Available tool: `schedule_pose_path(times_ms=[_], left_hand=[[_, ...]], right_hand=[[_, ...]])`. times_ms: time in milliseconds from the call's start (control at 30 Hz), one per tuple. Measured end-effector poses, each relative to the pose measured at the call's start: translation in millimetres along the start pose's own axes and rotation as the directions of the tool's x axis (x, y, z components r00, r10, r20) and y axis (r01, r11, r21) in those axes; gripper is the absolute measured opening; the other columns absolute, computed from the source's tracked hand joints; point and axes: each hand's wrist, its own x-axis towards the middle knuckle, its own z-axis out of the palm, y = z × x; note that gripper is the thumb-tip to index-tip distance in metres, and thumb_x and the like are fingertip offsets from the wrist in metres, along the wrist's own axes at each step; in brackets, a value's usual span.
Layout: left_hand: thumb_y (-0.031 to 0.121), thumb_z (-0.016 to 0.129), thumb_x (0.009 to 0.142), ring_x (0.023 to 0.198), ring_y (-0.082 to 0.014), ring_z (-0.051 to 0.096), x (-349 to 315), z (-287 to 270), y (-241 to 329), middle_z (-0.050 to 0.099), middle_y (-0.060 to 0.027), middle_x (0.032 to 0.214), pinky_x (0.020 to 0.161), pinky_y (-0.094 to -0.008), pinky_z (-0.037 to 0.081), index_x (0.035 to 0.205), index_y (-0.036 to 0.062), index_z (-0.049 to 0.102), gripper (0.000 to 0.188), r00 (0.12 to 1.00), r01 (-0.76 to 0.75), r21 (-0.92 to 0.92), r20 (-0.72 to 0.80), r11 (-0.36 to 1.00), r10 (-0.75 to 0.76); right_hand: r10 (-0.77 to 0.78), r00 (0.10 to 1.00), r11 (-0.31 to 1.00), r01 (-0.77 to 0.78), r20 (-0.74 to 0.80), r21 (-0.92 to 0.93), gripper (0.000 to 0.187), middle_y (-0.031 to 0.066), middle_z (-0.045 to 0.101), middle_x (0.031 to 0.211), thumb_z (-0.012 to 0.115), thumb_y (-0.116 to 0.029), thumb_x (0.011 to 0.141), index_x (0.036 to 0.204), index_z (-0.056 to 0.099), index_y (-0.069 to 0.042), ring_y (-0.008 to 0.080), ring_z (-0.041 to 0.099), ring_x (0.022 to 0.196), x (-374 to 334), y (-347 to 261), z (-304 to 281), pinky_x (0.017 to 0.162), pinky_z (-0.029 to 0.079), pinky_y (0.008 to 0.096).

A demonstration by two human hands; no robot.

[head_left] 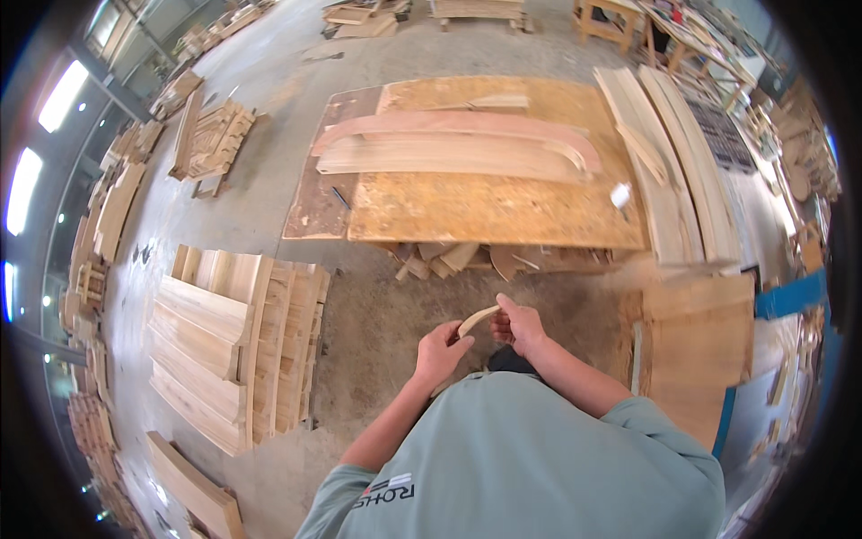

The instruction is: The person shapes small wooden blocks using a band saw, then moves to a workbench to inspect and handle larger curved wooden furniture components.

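Note:
Between my hands is a short, curved strip of pale wood, held in front of my body above the floor. My left hand grips its lower left end, thumb along the top. At the upper right end, my right hand pinches the strip with the thumb raised and the fingers curled under. Beyond my hands stands a worktable with a worn yellow-brown top. A long reddish curved template lies on it over a pale wooden board.
A dark pen and a small white object lie on the worktable. Offcuts sit beneath it. Long planks flank its right side. Stacked wooden parts stand at my left, and a wooden panel is at my right.

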Motion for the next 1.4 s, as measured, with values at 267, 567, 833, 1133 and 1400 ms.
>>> schedule_pose_path(times_ms=[267,567,833,1133,1400], left_hand=[[0.016,0.073,0.084,0.079,-0.0318,0.067,104.5,-125.3,-18.2,0.069,-0.0138,0.083,0.071,-0.042,0.053,0.105,0.0067,0.074,0.023,0.935,-0.001,0.415,-0.322,0.91,0.148],[0.018,0.066,0.089,0.077,-0.0385,0.063,283.0,-261.6,0.0,0.066,-0.0174,0.079,0.07,-0.0478,0.049,0.094,0.0026,0.072,0.017,0.864,0.173,0.565,-0.481,0.807,0.151],[0.02,0.064,0.091,0.09,-0.0378,0.066,470.2,-318.1,-8.7,0.069,-0.0181,0.095,0.079,-0.0477,0.052,0.112,0.004,0.072,0.027,0.888,0.007,0.584,-0.377,0.811,0.264],[0.016,0.064,0.093,0.095,-0.0358,0.067,536.1,-349.1,-51.9,0.069,-0.0162,0.108,0.08,-0.0448,0.054,0.122,0.0036,0.068,0.031,0.969,-0.058,0.549,-0.169,0.834,0.179],[0.015,0.071,0.088,0.082,-0.0324,0.066,509.6,-416.4,-45.8,0.067,-0.0164,0.093,0.075,-0.0428,0.053,0.119,0.003,0.067,0.034,0.934,-0.29,0.437,-0.063,0.852,0.351]], right_hand=[[0.176,0.974,0.958,-0.135,0.144,-0.253,0.044,0.0105,0.068,0.081,0.076,-0.045,0.089,0.09,0.066,-0.002,0.021,0.067,0.062,143.6,-45.0,167.5,0.055,0.058,0.034],[0.066,0.923,0.972,0.026,0.379,-0.233,0.046,0.0137,0.068,0.089,0.074,-0.037,0.093,0.108,0.062,0.005,0.0213,0.07,0.072,263.0,-147.3,340.5,0.058,0.059,0.0336],[-0.24,0.966,0.96,0.251,0.101,-0.127,0.065,0.0183,0.069,0.099,0.075,-0.016,0.091,0.139,0.042,0.012,0.0216,0.071,0.069,355.1,-192.1,437.2,0.057,0.059,0.0328],[-0.197,0.979,0.904,0.159,-0.055,-0.397,0.026,0.0088,0.072,0.08,0.07,-0.024,0.095,0.091,0.069,0.001,0.0169,0.07,0.069,414.4,-191.3,495.4,0.056,0.056,0.0312],[-0.182,0.981,0.971,0.168,-0.07,-0.171,0.022,0.0101,0.072,0.075,0.073,-0.018,0.09,0.086,0.071,0.003,0.0145,0.064,0.06,429.2,-185.4,513.4,0.05,0.052,0.0287]])
